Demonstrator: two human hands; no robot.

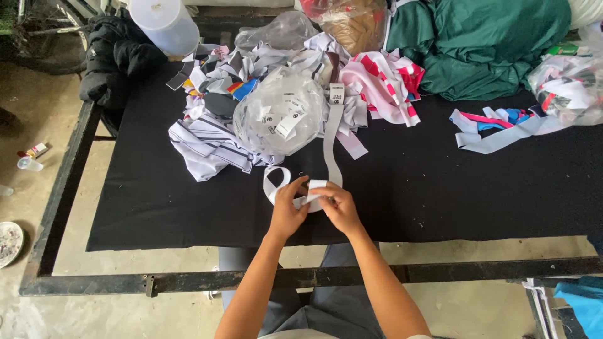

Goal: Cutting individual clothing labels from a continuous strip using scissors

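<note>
My left hand (287, 210) and my right hand (340, 207) meet over the black cloth (157, 201) near its front edge. Both pinch the near end of a long pale grey fabric strip (331, 141), folded between the fingers. The strip runs away from me to a small label at its far end, and a loop of it curls to the left of my left hand. Just beyond lies a clear plastic bag (281, 116) with small tags inside.
A heap of striped and coloured fabric scraps (383, 85) covers the far middle. Green cloth (483, 47) lies far right, a black jacket (116, 59) far left, a translucent tub (166, 25) behind. More strips (496, 129) and a bagged bundle (568, 88) sit right. The metal table frame (188, 279) borders the front.
</note>
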